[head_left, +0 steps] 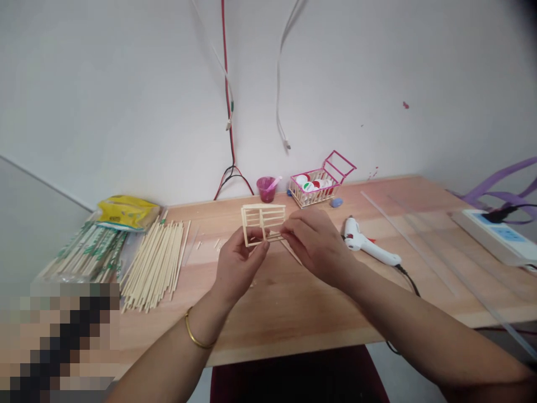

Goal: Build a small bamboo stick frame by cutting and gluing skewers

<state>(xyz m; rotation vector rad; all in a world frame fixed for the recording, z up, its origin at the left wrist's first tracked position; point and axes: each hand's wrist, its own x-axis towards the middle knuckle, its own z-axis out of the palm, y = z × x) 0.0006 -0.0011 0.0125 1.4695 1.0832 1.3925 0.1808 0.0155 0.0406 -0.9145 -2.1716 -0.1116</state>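
A small frame of glued wooden sticks is held up above the wooden table. My left hand pinches its lower left corner from below, fingers closed. My right hand grips the frame's right side with closed fingertips. A gold bangle sits on my left wrist. The lower right part of the frame is hidden behind my right fingers.
Loose wooden sticks and wrapped stick packs lie at the left beside a yellow bag. A white glue gun lies right of my hands. Behind are a pink cup, a pink-trimmed stick basket, clear glue rods and a power strip.
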